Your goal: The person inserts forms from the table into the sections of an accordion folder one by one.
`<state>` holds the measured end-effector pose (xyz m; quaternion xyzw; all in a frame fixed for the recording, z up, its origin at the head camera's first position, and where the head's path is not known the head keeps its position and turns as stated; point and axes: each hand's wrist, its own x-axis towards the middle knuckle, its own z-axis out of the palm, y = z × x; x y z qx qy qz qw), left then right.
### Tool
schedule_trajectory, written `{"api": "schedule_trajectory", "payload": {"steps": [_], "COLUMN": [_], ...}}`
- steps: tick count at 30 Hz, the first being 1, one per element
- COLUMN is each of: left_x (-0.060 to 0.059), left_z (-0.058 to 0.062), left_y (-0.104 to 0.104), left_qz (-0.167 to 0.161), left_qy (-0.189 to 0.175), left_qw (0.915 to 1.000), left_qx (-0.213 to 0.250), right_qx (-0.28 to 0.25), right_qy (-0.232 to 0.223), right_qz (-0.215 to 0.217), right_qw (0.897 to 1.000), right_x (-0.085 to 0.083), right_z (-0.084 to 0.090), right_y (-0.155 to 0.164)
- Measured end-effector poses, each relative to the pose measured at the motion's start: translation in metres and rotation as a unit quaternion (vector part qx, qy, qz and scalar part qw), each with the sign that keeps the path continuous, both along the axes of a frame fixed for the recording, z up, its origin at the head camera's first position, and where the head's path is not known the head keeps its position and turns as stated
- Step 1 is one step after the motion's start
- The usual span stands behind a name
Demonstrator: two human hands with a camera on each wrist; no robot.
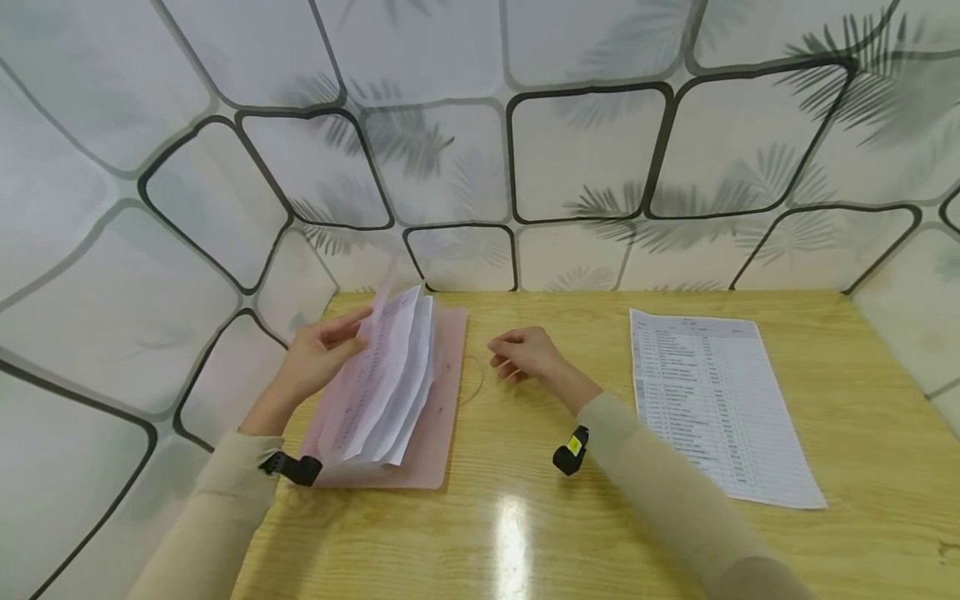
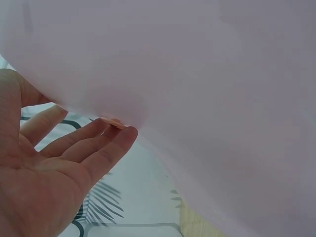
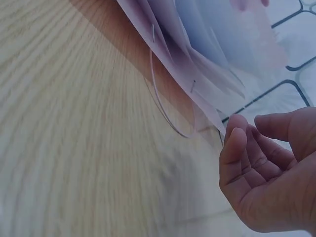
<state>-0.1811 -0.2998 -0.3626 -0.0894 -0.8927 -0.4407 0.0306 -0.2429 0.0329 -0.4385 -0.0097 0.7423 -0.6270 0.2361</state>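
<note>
A pink translucent plastic folder stands partly open at the left of the table, several white printed sheets fanned inside it. My left hand pinches the raised front cover near its far left edge. In the left wrist view the cover fills most of the picture, and the thumb is partly hidden behind it. A thin elastic loop hangs from two holes in the folder's right edge. To the right of that loop my right hand hovers, its fingers loosely bent with nothing between them.
A printed sheet of paper with table rows lies flat on the right side of the wooden table. Walls covered in a patterned cloth rise behind the table and along its left side.
</note>
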Motion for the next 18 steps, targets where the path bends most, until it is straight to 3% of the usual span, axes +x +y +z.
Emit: {"api": "schedule_trajectory", "payload": {"steps": [9, 18], "left_x": [0.001, 0.003], "left_z": [0.002, 0.003], "left_y": [0.001, 0.003], "left_qz": [-0.001, -0.005], "left_qy": [-0.005, 0.000], "left_qw": [1.0000, 1.0000], "left_qx": [-0.007, 0.000], "right_qx": [0.048, 0.075], "right_qy": [0.039, 0.053], "right_qz": [0.001, -0.021], "right_qw": [0.998, 0.996], "right_x": [-0.001, -0.003], "right_z": [0.013, 0.009], "right_y": [0.046, 0.094]}}
